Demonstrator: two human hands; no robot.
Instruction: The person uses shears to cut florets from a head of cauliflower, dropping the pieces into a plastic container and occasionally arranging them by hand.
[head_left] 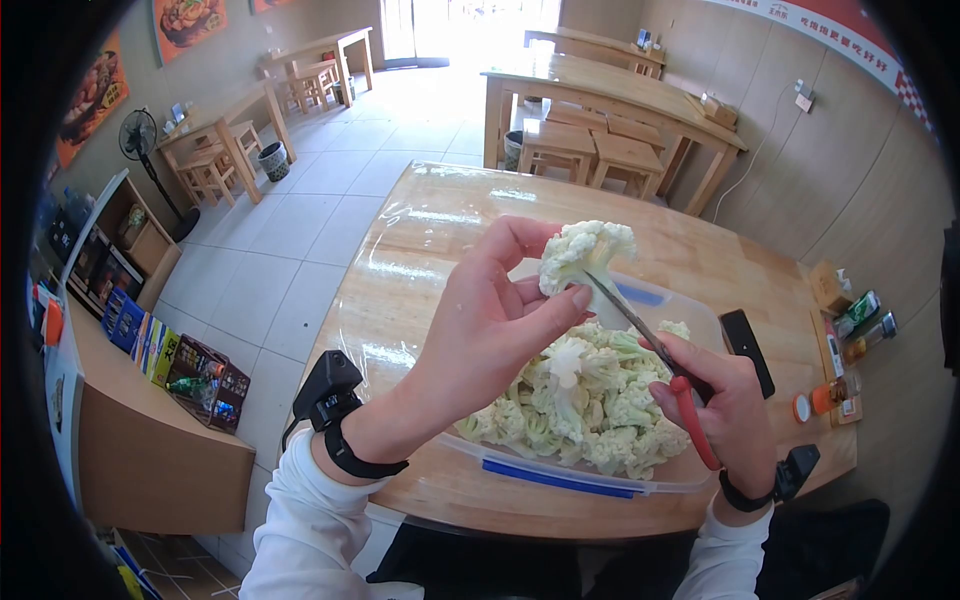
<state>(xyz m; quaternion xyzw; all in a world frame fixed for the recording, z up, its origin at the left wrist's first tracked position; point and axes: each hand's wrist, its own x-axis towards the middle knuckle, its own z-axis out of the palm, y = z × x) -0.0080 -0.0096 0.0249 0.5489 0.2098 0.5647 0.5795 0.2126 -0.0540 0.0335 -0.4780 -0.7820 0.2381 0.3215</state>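
Observation:
My left hand (500,310) pinches a cauliflower floret (590,255) by its side and stem, raised above the container. In my right hand (725,400) is a pair of scissors (685,400) with red handles, my fingers wrapped round them. Their blades point up and to the left, with the tips at the floret's stem. Beneath both hands, a clear plastic container (700,320) with blue clips holds a heap of cut cauliflower (600,400). The container rests on a wooden table (450,220).
A black phone (747,352) lies just right of the container. Along the table's right edge stand a tissue box (829,288), a spice jar (835,393) and a few bottles. Further off are wooden tables, stools (560,145) and a standing fan (140,135). A counter (160,440) is at left.

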